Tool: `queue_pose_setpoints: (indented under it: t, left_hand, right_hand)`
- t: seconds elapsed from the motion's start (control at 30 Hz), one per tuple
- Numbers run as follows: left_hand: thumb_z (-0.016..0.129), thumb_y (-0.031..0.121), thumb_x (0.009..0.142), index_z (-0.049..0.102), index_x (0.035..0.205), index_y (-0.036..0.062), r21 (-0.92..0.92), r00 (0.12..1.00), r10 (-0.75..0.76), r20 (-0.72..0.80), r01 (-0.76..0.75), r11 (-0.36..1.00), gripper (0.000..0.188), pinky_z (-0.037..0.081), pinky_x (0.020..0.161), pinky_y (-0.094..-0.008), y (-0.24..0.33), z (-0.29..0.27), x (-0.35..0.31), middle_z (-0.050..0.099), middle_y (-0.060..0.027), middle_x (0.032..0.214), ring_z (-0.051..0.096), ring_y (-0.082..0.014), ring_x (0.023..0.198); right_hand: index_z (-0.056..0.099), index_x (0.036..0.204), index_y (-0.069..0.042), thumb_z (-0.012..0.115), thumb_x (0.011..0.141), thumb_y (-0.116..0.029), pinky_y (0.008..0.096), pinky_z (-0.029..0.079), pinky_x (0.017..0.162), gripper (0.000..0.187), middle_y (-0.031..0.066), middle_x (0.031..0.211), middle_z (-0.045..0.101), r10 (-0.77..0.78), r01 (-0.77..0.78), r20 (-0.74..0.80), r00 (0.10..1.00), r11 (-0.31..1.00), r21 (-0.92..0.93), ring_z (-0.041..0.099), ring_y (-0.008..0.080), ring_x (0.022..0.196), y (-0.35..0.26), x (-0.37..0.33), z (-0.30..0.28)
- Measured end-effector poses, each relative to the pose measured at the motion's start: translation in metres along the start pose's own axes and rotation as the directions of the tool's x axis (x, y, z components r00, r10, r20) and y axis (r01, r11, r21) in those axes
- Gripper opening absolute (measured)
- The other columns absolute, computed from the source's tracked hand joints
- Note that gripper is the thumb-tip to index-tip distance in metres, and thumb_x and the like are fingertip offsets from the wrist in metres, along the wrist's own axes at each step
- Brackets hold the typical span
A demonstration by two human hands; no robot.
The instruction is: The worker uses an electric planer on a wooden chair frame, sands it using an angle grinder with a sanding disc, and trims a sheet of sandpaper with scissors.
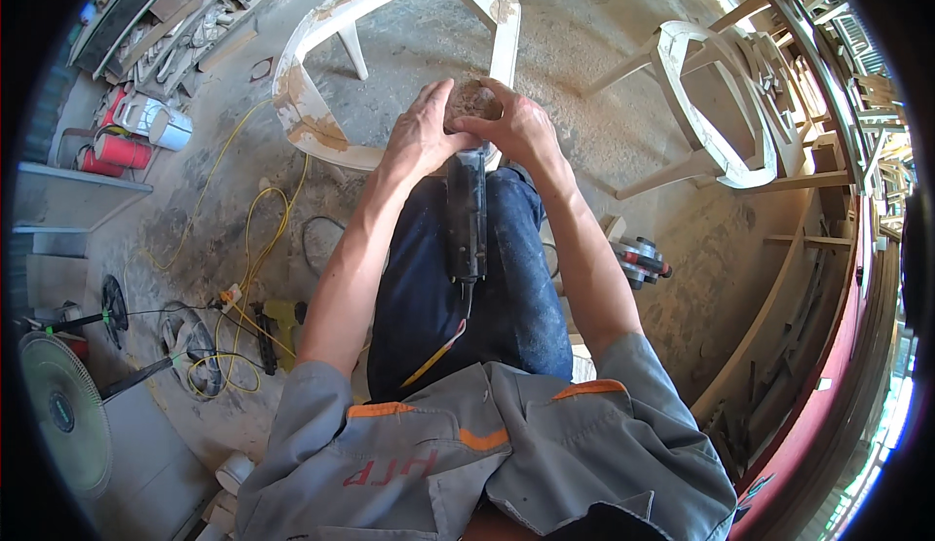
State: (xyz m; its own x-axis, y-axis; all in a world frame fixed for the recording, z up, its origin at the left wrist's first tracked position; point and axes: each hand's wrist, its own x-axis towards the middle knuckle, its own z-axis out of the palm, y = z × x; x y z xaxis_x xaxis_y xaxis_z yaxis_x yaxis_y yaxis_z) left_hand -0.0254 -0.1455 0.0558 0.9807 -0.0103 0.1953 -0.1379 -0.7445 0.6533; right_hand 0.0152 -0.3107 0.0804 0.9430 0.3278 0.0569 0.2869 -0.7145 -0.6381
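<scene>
A power tool with a long black body (467, 218), which looks like an angle grinder, rests between my thighs, its cord end toward me. At its far end is a round, dusty brown disc (476, 101), which looks like a sanding disc. My left hand (421, 130) curls around the disc's left side. My right hand (518, 124) grips it from the right, thumb across its near edge. The tool's head under the disc is hidden by my hands. Just beyond stands a rounded pale wooden frame on legs (336, 5), with brown patches along its rim.
A second wooden frame (672, 64) stands at the right, near stacked timber. Yellow cord (255, 249) loops across the dusty floor at left. A fan (63, 410) is at lower left, red and white buckets (122, 149) above it. Another power tool (640, 261) lies right of my knee.
</scene>
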Motion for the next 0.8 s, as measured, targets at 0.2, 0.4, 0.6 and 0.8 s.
queue_pose_setpoints:
  t: [0.2, 0.4, 0.6, 0.8]
  left_hand:
    - [0.08, 0.028, 0.07, 0.035, 0.14, 0.0004, 0.007, 0.999, -0.038, 0.019, 0.038, 0.999, 0.089, 0.04, 0.105, -0.0404, 0.007, 0.005, 0.0, 0.043, -0.0203, 0.141, 0.046, -0.0348, 0.128]
    - [0.079, 0.029, 0.075, 0.038, 0.139, -0.0014, -0.123, 0.974, 0.041, -0.224, -0.07, 0.99, 0.082, 0.036, 0.109, -0.0402, 0.015, 0.001, -0.034, 0.043, -0.0241, 0.141, 0.043, -0.0357, 0.131]
    - [0.072, 0.016, 0.083, 0.058, 0.113, 0.0032, -0.314, 0.875, -0.143, -0.463, -0.011, 0.95, 0.036, 0.052, 0.072, -0.0352, -0.024, -0.02, -0.2, 0.062, -0.0116, 0.096, 0.064, -0.0244, 0.079]
    - [0.068, 0.033, 0.084, 0.065, 0.094, 0.0002, -0.231, 0.529, -0.848, 0.037, 0.83, 0.507, 0.034, 0.05, 0.069, -0.0345, -0.12, -0.001, -0.427, 0.065, -0.0129, 0.081, 0.064, -0.0229, 0.075]
  right_hand:
    - [0.055, 0.131, -0.014, 0.077, 0.069, -0.051, 0.0409, 0.052, 0.084, 0.076, 0.0172, 0.099, 0.07, 0.035, -0.035, 0.041, 0.999, 0.999, 0.023, 0.067, 0.0327, 0.095, 0.002, -0.001, -0.004]
    - [0.06, 0.123, -0.014, 0.074, 0.072, -0.056, 0.0418, 0.053, 0.076, 0.068, 0.0175, 0.09, 0.07, -0.028, 0.028, 0.086, 0.996, 1.0, 0.0, 0.068, 0.0325, 0.089, 0.011, -0.002, -0.001]
    - [0.059, 0.127, -0.012, 0.07, 0.083, -0.049, 0.0323, 0.052, 0.074, 0.059, 0.0125, 0.092, 0.072, -0.116, 0.116, 0.003, 0.993, 0.985, -0.124, 0.067, 0.0195, 0.079, 0.035, 0.006, -0.001]
    - [0.063, 0.117, 0.001, 0.063, 0.09, -0.047, 0.0219, 0.033, 0.047, 0.055, 0.006, 0.069, 0.065, 0.22, -0.223, -0.13, 0.967, 0.975, -0.01, 0.044, 0.0059, 0.05, 0.08, -0.061, -0.015]
